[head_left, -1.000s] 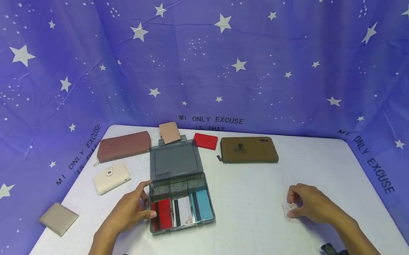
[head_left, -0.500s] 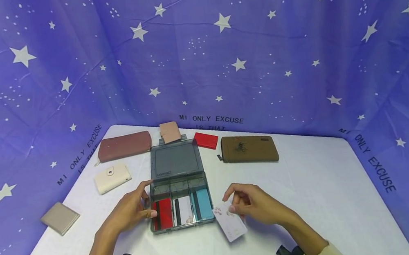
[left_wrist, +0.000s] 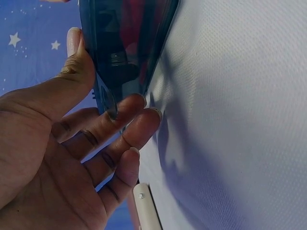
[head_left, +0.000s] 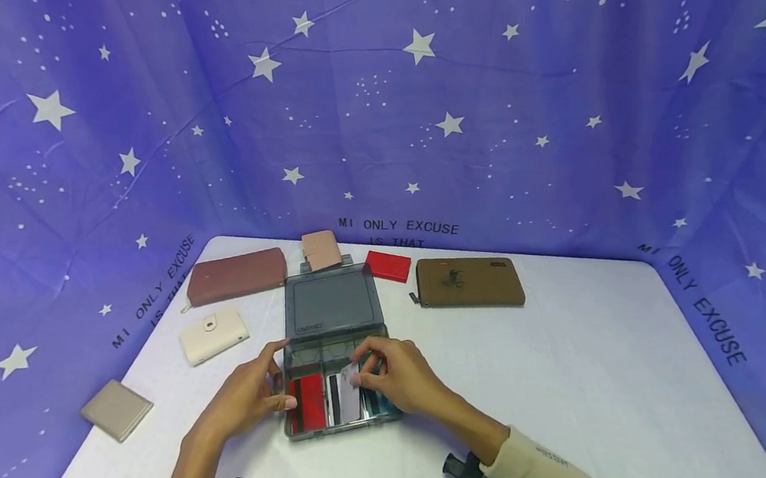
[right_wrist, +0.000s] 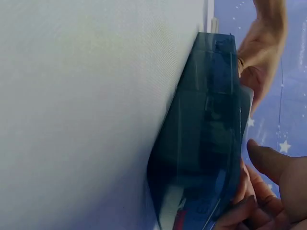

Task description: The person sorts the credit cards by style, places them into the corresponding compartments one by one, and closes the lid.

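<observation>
A grey see-through plastic storage box (head_left: 343, 427) lies on the table with its lid (head_left: 329, 299) swung back. Its front compartments hold a red card stack (head_left: 311, 400), a white card stack (head_left: 334, 405) and a blue card stack (head_left: 380, 407), the blue one partly behind my right hand. My left hand (head_left: 246, 394) holds the box's left side, thumb over the rim and fingers along the wall, as the left wrist view shows. Between thumb and finger, my right hand (head_left: 399, 376) pinches a white card (head_left: 350, 400), tilted over the middle compartment. Whether the card touches the stack I cannot tell.
Behind the box lie a maroon wallet (head_left: 237, 274), a pink wallet (head_left: 322, 250), a red card-sized block (head_left: 389, 265) and an olive zip wallet (head_left: 470, 282). A cream wallet (head_left: 214, 335) and a taupe wallet (head_left: 117, 410) lie left. A starry curtain (head_left: 370, 102) surrounds the table.
My right hand has picked the white card off the table at the right and carried it left, over the box's middle compartment. The left hand has stayed at the box's left side.
</observation>
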### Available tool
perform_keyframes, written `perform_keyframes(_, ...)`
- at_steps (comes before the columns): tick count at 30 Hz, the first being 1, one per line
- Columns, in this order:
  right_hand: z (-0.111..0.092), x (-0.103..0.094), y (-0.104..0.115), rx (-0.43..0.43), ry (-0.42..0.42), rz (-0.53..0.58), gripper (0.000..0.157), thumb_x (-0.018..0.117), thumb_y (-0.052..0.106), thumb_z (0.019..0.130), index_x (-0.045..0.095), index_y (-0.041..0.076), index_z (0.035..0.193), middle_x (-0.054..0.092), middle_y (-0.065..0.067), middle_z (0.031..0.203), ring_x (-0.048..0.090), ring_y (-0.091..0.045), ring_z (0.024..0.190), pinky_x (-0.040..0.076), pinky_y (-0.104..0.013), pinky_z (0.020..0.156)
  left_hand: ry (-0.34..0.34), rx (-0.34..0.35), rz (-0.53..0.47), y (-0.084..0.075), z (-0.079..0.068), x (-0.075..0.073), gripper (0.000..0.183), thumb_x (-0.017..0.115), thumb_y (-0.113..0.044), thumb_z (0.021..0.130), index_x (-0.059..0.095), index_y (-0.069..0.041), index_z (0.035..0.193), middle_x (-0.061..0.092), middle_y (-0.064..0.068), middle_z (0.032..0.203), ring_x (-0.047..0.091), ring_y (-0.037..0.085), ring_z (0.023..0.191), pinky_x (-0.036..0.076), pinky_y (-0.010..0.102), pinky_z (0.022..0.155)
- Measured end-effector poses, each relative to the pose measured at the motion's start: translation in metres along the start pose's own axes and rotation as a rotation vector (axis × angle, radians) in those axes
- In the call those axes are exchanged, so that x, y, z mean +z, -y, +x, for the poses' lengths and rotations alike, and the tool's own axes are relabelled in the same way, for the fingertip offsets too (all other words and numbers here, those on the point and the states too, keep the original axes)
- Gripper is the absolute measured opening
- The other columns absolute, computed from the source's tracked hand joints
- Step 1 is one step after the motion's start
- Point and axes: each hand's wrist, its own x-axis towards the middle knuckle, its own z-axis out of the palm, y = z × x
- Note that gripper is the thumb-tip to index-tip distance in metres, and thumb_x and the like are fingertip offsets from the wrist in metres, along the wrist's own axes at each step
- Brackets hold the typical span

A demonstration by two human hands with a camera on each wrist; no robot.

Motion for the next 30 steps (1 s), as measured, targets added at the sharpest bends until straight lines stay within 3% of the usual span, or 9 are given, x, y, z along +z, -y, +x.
perform_keyframes(4, 0.005, -0.002, -0.001, 0.013, -0.092, -0.09, 0.028, 0.08, 0.027, 0.085, 0.07, 0.018, 0.11, 0.064, 0.01, 0.077, 0.052, -0.01, 0.059, 0.041, -0.024, 0.053, -0.002, 0.011, 0.001, 0.0, 0.001, 0.001, 0.093, 0.087, -0.026, 0.074, 0.037, -0.012, 0.15, 0.063, 0.003, 0.1, 0.052, 0.002, 0.068, 0.045, 0.024, 0.065)
perform_keyframes(9, 0.03, -0.012, -0.014, 0.129, -0.227, -0.093, 0.051, 0.077, 0.032, 0.087, 0.058, 0.019, 0.132, 0.061, -0.006, 0.117, 0.059, -0.023, 0.097, 0.048, -0.038, 0.083, -0.006, -0.002, -0.016, 0.003, -0.002, 0.0, 0.092, 0.086, -0.027, 0.075, 0.035, -0.015, 0.151, 0.062, 0.003, 0.105, 0.055, 0.004, 0.072, 0.045, 0.025, 0.067)
perform_keyframes(11, 0.043, -0.014, -0.021, 0.161, -0.204, -0.028, 0.064, 0.075, 0.034, 0.089, 0.046, 0.017, 0.144, 0.054, -0.014, 0.134, 0.058, -0.03, 0.115, 0.049, -0.045, 0.095, -0.007, -0.015, -0.041, 0.004, -0.004, 0.001, 0.092, 0.086, -0.027, 0.076, 0.035, -0.016, 0.152, 0.061, 0.003, 0.107, 0.057, 0.006, 0.075, 0.046, 0.025, 0.068)
perform_keyframes(13, 0.056, -0.015, -0.027, 0.191, -0.155, 0.07, 0.073, 0.073, 0.034, 0.091, 0.036, 0.013, 0.151, 0.048, -0.02, 0.143, 0.056, -0.036, 0.125, 0.048, -0.051, 0.099, -0.008, -0.022, -0.078, 0.004, -0.006, 0.002, 0.092, 0.086, -0.026, 0.076, 0.034, -0.016, 0.153, 0.06, 0.005, 0.108, 0.06, 0.008, 0.077, 0.047, 0.026, 0.069)
perform_keyframes(16, 0.069, -0.016, -0.031, 0.257, -0.131, 0.216, 0.08, 0.071, 0.036, 0.093, 0.027, 0.01, 0.155, 0.045, -0.025, 0.147, 0.054, -0.039, 0.128, 0.048, -0.053, 0.1, -0.004, -0.031, -0.125, 0.003, -0.007, 0.005, 0.093, 0.085, -0.026, 0.077, 0.033, -0.018, 0.153, 0.058, 0.005, 0.109, 0.061, 0.009, 0.08, 0.048, 0.026, 0.07)
perform_keyframes(18, 0.072, -0.017, -0.032, 0.308, -0.16, 0.273, 0.083, 0.071, 0.038, 0.092, 0.025, 0.011, 0.155, 0.047, -0.023, 0.146, 0.055, -0.038, 0.126, 0.048, -0.053, 0.1, -0.003, -0.03, -0.146, 0.002, -0.007, 0.008, 0.093, 0.085, -0.026, 0.077, 0.033, -0.018, 0.153, 0.057, 0.005, 0.109, 0.062, 0.008, 0.08, 0.049, 0.026, 0.07)
perform_keyframes(22, 0.071, -0.019, -0.031, 0.332, -0.236, 0.32, 0.082, 0.071, 0.042, 0.091, 0.028, 0.014, 0.155, 0.051, -0.017, 0.141, 0.055, -0.03, 0.121, 0.052, -0.046, 0.092, -0.006, -0.04, -0.163, 0.0, -0.009, 0.011, 0.094, 0.085, -0.026, 0.077, 0.032, -0.019, 0.154, 0.057, 0.005, 0.109, 0.06, 0.006, 0.078, 0.048, 0.025, 0.069)
perform_keyframes(26, 0.063, -0.023, -0.025, 0.255, -0.286, 0.373, 0.062, 0.063, 0.045, 0.096, 0.042, 0.021, 0.149, 0.055, -0.008, 0.135, 0.054, -0.024, 0.118, 0.049, -0.039, 0.092, -0.03, -0.064, -0.191, 0.001, -0.012, 0.017, 0.094, 0.084, -0.028, 0.078, 0.031, -0.021, 0.155, 0.058, 0.004, 0.109, 0.057, 0.005, 0.077, 0.047, 0.025, 0.069)
perform_keyframes(30, 0.049, -0.03, -0.019, 0.152, -0.293, 0.417, 0.043, 0.049, 0.044, 0.103, 0.055, 0.021, 0.139, 0.06, -0.005, 0.132, 0.053, -0.023, 0.122, 0.041, -0.044, 0.102, -0.056, -0.11, -0.305, 0.005, -0.016, 0.025, 0.078, 0.073, -0.03, 0.09, 0.032, -0.023, 0.155, 0.058, 0.007, 0.11, 0.059, 0.008, 0.078, 0.05, 0.025, 0.068)
